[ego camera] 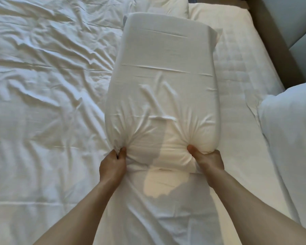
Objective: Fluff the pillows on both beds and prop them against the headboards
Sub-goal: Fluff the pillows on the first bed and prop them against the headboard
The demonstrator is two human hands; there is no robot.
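A long white pillow stretches away from me over the bed, its near end bunched into creases. My left hand pinches the near left corner of its case, fingers closed on the fabric. My right hand grips the near right corner, thumb pressed into the filling. A second white pillow lies beyond it at the top. A third white pillow leans at the right edge near the grey padded headboard.
A wrinkled white duvet covers the left half of the bed. The smoother fitted sheet shows on the right, running along a brown headboard frame. A patch of warm light falls on the cloth between my forearms.
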